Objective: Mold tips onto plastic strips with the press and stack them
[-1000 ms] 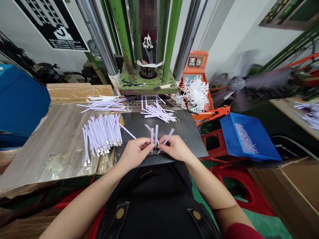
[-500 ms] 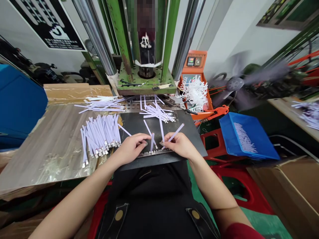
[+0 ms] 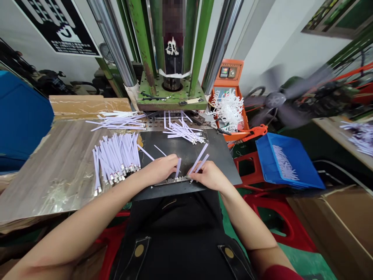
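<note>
A narrow metal bar with small slots lies near the front edge of the black plate. One pale purple strip stands in it, leaning slightly. My left hand is closed beside that strip; another thin strip pokes out behind its fingers, and its fingertips are partly hidden. My right hand pinches the lower end of a pale purple strip at the bar's right part, with a second strip slanting up between its fingers.
Bundled strips with metal ends lie on the left board. A loose pile is behind the hands, below a green press. On the right are an orange box, a spinning fan and a blue bin.
My left hand has moved right and its fingers have curled in near the standing strip. The strips at my right hand have changed tilt, and the long one now leans right.
</note>
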A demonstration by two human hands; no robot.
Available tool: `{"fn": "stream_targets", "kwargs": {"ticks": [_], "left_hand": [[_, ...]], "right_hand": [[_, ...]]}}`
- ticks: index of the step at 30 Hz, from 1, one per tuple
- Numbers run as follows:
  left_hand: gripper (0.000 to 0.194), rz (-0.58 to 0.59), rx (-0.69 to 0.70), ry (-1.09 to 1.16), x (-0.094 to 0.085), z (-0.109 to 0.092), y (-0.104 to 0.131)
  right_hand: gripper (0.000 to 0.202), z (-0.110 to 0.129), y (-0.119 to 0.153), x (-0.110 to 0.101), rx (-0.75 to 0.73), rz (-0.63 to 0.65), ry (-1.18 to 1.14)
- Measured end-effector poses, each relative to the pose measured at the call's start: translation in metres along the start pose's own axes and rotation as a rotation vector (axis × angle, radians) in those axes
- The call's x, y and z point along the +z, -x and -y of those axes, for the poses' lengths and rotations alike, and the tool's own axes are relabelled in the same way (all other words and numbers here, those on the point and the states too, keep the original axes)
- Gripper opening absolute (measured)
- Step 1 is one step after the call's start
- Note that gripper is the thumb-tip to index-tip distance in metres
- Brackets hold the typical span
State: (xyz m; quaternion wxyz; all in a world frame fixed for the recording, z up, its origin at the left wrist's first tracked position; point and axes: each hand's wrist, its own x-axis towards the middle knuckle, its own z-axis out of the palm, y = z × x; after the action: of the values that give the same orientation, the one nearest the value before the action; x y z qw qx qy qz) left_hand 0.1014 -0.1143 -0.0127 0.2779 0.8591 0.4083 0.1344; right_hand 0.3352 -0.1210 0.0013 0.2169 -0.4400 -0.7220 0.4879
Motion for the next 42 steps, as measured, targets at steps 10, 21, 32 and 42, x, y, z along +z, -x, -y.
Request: {"fn": "stream_targets", "kwargs": {"ticks": [10, 21, 32, 42], "left_hand": [[0.024, -0.368, -0.207, 0.241, -0.005, -0.012, 0.068], [0.016, -0.459, -0.31, 0.455, 0.021, -0.024, 0.08], [0.012, -0.181, -0.189, -0.118, 0.014, -0.046, 0.07], [0.027, -0.295, 0.013, -0.163, 0.019, -0.045, 0.057]], "right_hand": [[0.018, 0.009, 0.014, 0.015, -0.288, -0.037, 0.447], [0.023, -0.006, 0.052, 0.007, -0.439, -0.068, 0.274], [0.021, -0.017, 0.034, 0.009, -0.515, -0.146, 0.378], [0.021, -0.018, 0.027, 0.013, -0.542, -0.094, 0.397]]}}
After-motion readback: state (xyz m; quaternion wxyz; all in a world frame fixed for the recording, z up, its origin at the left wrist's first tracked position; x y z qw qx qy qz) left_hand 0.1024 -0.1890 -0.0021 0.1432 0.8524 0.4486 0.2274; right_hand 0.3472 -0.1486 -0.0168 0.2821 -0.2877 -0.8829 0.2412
